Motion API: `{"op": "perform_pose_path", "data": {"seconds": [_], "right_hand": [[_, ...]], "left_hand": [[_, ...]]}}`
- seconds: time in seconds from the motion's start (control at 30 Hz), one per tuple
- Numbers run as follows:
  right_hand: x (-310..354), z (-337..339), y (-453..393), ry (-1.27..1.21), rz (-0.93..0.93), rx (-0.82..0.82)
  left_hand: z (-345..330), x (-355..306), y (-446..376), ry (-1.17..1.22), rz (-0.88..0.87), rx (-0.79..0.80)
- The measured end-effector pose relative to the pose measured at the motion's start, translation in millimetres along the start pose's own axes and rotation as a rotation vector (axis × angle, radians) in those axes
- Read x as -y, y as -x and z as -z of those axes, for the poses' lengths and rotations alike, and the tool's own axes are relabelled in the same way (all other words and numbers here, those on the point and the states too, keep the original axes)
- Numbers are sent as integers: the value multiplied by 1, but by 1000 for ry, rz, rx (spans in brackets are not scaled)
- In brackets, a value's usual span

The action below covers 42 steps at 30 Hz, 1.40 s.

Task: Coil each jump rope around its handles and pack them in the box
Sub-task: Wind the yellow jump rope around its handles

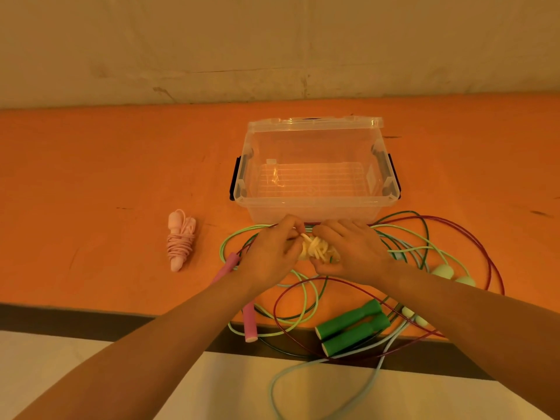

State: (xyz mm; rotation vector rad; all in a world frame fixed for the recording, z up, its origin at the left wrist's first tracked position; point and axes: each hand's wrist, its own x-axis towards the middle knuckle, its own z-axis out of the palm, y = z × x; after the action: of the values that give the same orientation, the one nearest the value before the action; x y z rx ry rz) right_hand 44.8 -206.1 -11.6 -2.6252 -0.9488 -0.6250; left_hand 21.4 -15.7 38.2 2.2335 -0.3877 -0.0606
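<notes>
A pale yellow jump rope (316, 249), coiled in a bundle round its handles, sits between my two hands just in front of the clear plastic box (315, 204). My left hand (269, 253) grips the bundle's left end and pinches a strand of rope at the top. My right hand (354, 253) grips the right end. The box is open and holds no ropes. A pink rope (180, 241), coiled round its handles, lies on the orange table to the left.
Loose ropes in light green, dark red, dark green and pale blue lie tangled under and right of my hands. Two green handles (353, 327) and two pink handles (251, 322) lie near the table's front edge. A pale blue rope hangs over it.
</notes>
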Motion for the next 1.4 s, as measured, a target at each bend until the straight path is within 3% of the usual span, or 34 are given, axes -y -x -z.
{"op": "perform_pose_path", "data": {"seconds": [0.2,0.4,0.57,0.8,1.03,1.17,1.4], "right_hand": [[-2,0,-4,-33,-35,9],[-3,-4,-7,-8,12,-10],[-3,-6,-8,27,6,-8],[-2,-7,-7,6,-4,-45],[-1,-4,-13,-60,-27,-51],[7,-10,-6,-27,-82,8],[7,-13,-10,76,-80,111]], "left_hand": [[0,0,-5,-7,-46,-56],[-3,-1,-1,80,63,-132],[-7,-4,-9,196,299,-170],[1,-13,-9,324,270,-276],[5,-12,-16,446,357,-403],[2,-6,-12,338,301,-281],[-4,3,-13,113,173,-246]]}}
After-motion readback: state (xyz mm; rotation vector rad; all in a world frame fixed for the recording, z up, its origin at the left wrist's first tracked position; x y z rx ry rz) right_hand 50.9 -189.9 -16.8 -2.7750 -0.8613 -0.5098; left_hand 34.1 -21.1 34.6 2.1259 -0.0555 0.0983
